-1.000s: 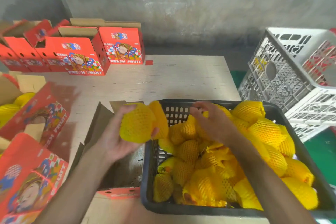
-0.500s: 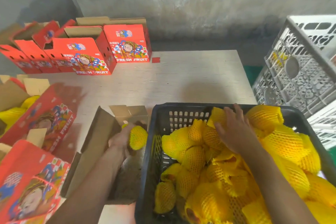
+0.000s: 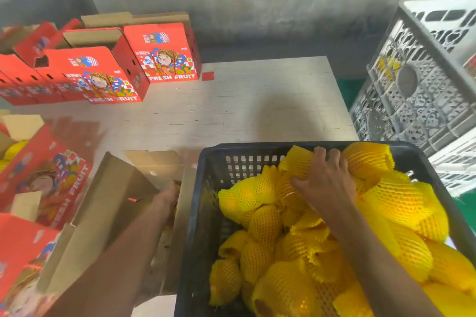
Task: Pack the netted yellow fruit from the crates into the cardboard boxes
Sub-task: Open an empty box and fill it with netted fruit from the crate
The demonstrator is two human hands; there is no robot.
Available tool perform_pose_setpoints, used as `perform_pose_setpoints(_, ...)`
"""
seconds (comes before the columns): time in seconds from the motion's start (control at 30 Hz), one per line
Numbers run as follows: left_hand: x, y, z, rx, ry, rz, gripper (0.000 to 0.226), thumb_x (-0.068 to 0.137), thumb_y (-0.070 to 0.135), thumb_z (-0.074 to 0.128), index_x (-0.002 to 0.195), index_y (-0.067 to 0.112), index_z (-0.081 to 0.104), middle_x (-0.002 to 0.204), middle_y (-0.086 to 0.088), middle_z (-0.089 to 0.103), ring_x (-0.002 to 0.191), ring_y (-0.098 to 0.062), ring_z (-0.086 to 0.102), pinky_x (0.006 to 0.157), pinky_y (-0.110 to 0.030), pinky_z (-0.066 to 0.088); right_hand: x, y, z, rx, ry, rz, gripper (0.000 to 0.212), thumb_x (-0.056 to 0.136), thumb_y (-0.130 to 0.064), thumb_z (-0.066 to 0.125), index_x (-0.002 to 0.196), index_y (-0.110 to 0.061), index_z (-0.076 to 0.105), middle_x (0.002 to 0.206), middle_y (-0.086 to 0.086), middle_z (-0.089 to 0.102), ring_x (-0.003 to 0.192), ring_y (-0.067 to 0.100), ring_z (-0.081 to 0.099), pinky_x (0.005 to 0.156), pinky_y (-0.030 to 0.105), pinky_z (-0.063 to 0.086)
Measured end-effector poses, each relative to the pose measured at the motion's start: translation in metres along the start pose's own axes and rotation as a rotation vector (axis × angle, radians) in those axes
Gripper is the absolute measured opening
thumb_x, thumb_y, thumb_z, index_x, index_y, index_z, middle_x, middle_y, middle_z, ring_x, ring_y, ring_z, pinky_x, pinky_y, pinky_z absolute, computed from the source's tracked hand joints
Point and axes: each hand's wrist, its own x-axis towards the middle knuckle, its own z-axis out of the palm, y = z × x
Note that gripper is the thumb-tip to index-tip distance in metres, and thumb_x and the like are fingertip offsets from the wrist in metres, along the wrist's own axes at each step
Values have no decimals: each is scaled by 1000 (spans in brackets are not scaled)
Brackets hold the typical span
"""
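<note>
A black plastic crate (image 3: pixel 206 213) at the near right holds several yellow fruit in foam nets (image 3: pixel 265 224). My right hand (image 3: pixel 327 183) lies on the pile at the crate's far side, its fingers curled over one netted fruit (image 3: pixel 298 165). An open brown-lined cardboard box (image 3: pixel 110 201) stands against the crate's left wall. My left hand (image 3: pixel 167 199) reaches down into that box. Its fingers are hidden behind the box's flap and the crate wall. No fruit shows in it.
Red "FRESH FRUIT" boxes (image 3: pixel 164 59) stand in a row at the table's back left. More red boxes (image 3: pixel 46 175) sit at the near left, one showing yellow fruit (image 3: pixel 15 149). White lattice crates (image 3: pixel 425 80) are stacked at the right. The pale wooden table (image 3: pixel 257 110) lies between.
My left hand has gone down from above the crate's edge into the open box with its fruit, which is now out of sight. My right hand moved to the crate's far side and closed over a fruit.
</note>
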Motion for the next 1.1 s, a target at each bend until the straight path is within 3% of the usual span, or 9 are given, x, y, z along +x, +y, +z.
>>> perform_pose_setpoints(0.07, -18, -1, -11, 32, 131, 9, 66, 99, 58, 53, 140, 7, 56, 142, -22, 55, 130, -47, 51, 110, -57, 41, 0, -3, -4, 112, 0, 34, 83, 82, -66, 71, 142, -17, 40, 135, 10, 49, 123, 30, 50, 93, 42, 51)
perform_pose_setpoints(0.17, -77, -1, -6, 49, 390, 485, 35, 96, 54, 58, 110, 24, 71, 119, -4, 69, 121, -34, 61, 98, -44, 47, -5, -12, -18, 419, -13, 28, 76, 82, -76, 65, 134, -21, 55, 118, -1, 63, 103, 18, 61, 82, 35, 53)
perform_pose_setpoints(0.3, -163, -5, 35, -419, -100, 984, 37, 91, 48, 73, 118, 25, 67, 128, -1, 70, 122, -23, 66, 98, -44, 56, -25, -47, -48, 873, -123, -161, 57, 91, -82, 45, 75, -30, 60, 61, -15, 58, 53, 0, 54, 47, 13, 38)
perform_pose_setpoints(0.43, -183, -6, 70, -563, -651, 536, 35, 98, 36, 68, 133, 28, 64, 133, -9, 67, 117, -30, 68, 98, -52, 54, -31, -65, -49, 770, -152, -318, 67, 104, -70, 20, 82, -33, 70, 76, -17, 66, 71, -1, 63, 60, 16, 44)
perform_pose_setpoints(0.53, -178, -7, 61, -706, -611, 309, 26, 95, 31, 71, 120, 21, 72, 116, -17, 74, 101, -36, 73, 68, -35, 62, -13, -45, -28, -34, -141, -313, 48, 107, -55, 38, 138, -25, 57, 131, 1, 61, 125, 22, 58, 98, 36, 51)
perform_pose_setpoints(0.67, -170, -14, 36, -698, -654, 160, 79, 78, 50, 85, 142, 15, 55, 117, -18, 65, 81, -25, 68, 52, -25, 58, -7, -21, 11, -451, -433, -264, 89, 94, -61, 64, 162, -26, 20, 167, 12, 25, 150, 39, 33, 121, 56, 29)
perform_pose_setpoints(0.83, -168, -21, 21, -777, -855, 42, 83, 70, 65, 85, 131, 15, 57, 102, -8, 56, 83, -15, 57, 76, -24, 49, 6, -13, -1, -122, -249, -260, 86, 79, -76, 67, 147, -32, 38, 141, 1, 53, 119, 25, 61, 98, 45, 57)
perform_pose_setpoints(0.97, -163, -28, 16, -877, -1092, 81, 89, 71, 83, 71, 136, 24, 53, 157, -23, 39, 144, -52, 34, 113, -78, 18, -17, -47, -30, 616, -204, -208, 77, 72, -99, 45, 120, -39, 50, 101, -20, 65, 85, 3, 67, 60, 14, 54)
perform_pose_setpoints(1.1, -163, -21, 12, -795, -1273, 307, 102, 78, 91, 50, 156, 31, 25, 168, -22, 8, 151, -55, 7, 112, -82, 4, -46, -86, -40, 757, -299, -419, 67, 79, -98, 35, 115, -45, 55, 97, -25, 68, 85, -6, 66, 62, 15, 55)
